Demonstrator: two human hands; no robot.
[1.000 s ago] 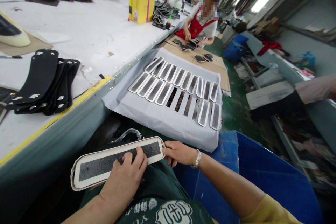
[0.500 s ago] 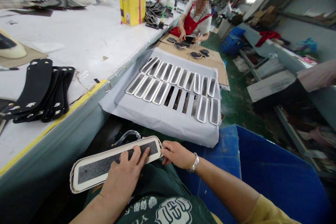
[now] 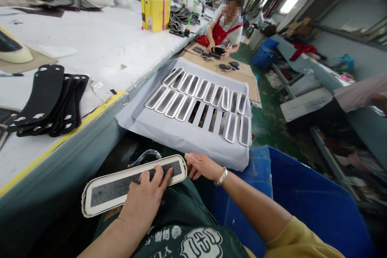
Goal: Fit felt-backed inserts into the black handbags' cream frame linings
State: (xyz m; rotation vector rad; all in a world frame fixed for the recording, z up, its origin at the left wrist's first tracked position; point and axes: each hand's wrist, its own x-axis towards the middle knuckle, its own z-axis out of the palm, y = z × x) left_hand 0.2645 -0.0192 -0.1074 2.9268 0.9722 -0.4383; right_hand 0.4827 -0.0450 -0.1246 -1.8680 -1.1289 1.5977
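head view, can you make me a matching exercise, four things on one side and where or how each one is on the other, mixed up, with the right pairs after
1. left hand
2. right hand
3. black pieces
4. yellow box

A. in a pile near the yellow edging of the bench
B. at one rounded end of the long cream piece
C. has a pink band around it
D. lying across the dark strip, fingers spread

Right pairs: 1-D, 2-B, 3-A, 4-C
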